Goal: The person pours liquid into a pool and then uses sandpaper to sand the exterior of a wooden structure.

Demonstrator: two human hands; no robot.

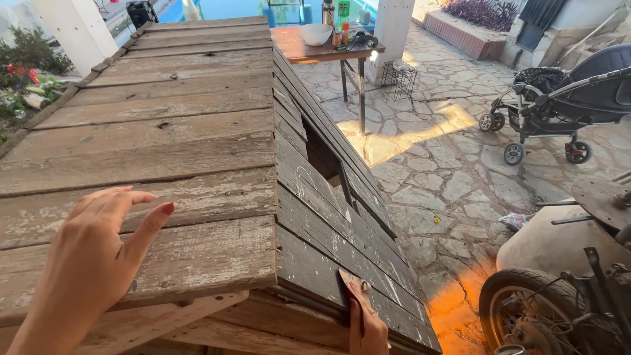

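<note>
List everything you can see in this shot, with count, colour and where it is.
Wooden structure: one, weathered grey-brown planks, fills left and centre.
Scraper: one, brown, flat against the structure's side wall, bottom centre.
Table: one, reddish wood, top centre.
Bowl: one, white, on the table.
Wire basket: one, black, beside the table.
Pushchair: one, dark, right.
Wheel: one, black, bottom right.
Left hand: flat on the planks.
Right hand: holding the scraper.
</note>
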